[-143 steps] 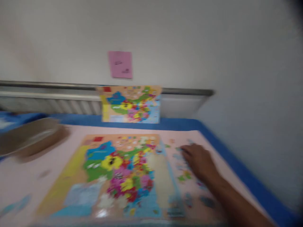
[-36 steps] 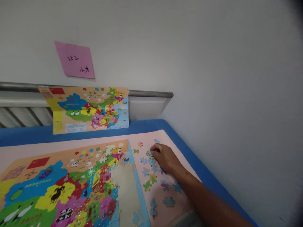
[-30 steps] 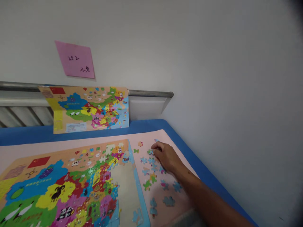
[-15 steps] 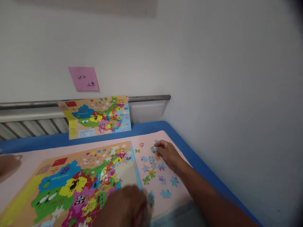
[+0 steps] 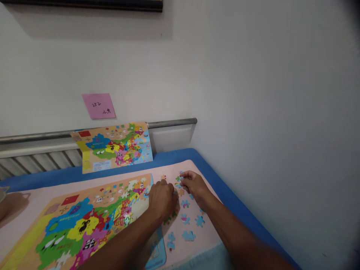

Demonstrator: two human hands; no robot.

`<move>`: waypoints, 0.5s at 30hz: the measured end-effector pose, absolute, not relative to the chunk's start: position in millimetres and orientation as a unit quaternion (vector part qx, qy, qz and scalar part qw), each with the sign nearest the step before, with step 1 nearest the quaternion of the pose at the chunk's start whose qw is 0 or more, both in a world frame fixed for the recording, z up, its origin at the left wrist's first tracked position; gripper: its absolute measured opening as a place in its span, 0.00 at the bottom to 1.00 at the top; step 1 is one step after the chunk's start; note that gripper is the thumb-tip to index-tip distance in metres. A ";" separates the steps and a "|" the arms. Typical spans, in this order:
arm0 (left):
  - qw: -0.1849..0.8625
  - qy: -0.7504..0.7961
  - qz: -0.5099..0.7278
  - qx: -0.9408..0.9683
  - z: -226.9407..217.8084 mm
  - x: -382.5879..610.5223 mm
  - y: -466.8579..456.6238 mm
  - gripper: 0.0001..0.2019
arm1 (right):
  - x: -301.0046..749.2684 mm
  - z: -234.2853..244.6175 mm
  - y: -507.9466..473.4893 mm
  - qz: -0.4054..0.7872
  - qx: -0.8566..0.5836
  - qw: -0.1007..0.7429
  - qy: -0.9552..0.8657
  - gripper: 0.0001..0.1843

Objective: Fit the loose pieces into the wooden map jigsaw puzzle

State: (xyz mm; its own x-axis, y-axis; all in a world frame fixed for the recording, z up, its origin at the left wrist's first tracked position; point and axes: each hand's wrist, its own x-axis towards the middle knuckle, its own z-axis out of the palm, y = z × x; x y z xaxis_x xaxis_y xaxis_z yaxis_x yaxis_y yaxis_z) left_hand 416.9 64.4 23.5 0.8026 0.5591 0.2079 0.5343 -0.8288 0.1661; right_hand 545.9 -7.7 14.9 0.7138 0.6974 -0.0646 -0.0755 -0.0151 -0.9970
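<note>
A colourful map jigsaw board (image 5: 81, 221) lies on the pink mat, with a bare unfilled patch near its right side. Several loose pieces (image 5: 188, 225) are scattered on the mat to the right of the board. My left hand (image 5: 162, 198) rests knuckles-up over the board's right edge and the nearest pieces, fingers curled; what is under them is hidden. My right hand (image 5: 194, 184) hovers over the far pieces with its fingertips pinched together on a small blue-green piece (image 5: 178, 180).
A reference picture of the map (image 5: 114, 146) leans against the rail at the back. A pink note (image 5: 98, 105) is stuck on the white wall. The blue table edge (image 5: 225, 187) runs along the wall on the right. A brown object (image 5: 11, 204) sits at far left.
My left hand came in from the bottom and reached forward to the pieces beside my right hand. The right hand stayed among the far pieces. The view tilted upward.
</note>
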 end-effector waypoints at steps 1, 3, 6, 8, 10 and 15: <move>0.054 0.291 0.131 0.946 23.5 417.1 63.3 0.07 | 545.4 15.5 -7.7 0.299 -0.646 0.662 -0.235 0.13; 0.066 0.290 0.146 0.943 23.0 418.3 61.0 0.07 | 543.8 17.4 -8.2 0.310 -0.640 0.665 -0.227 0.11; 0.096 0.278 0.169 0.941 23.2 419.9 58.6 0.06 | 540.8 23.3 -10.5 0.324 -0.638 0.664 -0.218 0.11; 0.123 0.274 0.188 0.935 27.2 415.8 58.6 0.06 | 537.9 29.5 -12.8 0.329 -0.640 0.660 -0.215 0.11; 0.231 0.276 0.230 0.904 35.3 402.2 60.4 0.05 | 532.2 37.0 -14.7 0.336 -0.640 0.656 -0.219 0.12; 0.632 0.304 0.267 0.661 56.4 325.2 63.9 0.13 | 488.5 52.3 -13.1 0.389 -0.615 0.631 -0.268 0.13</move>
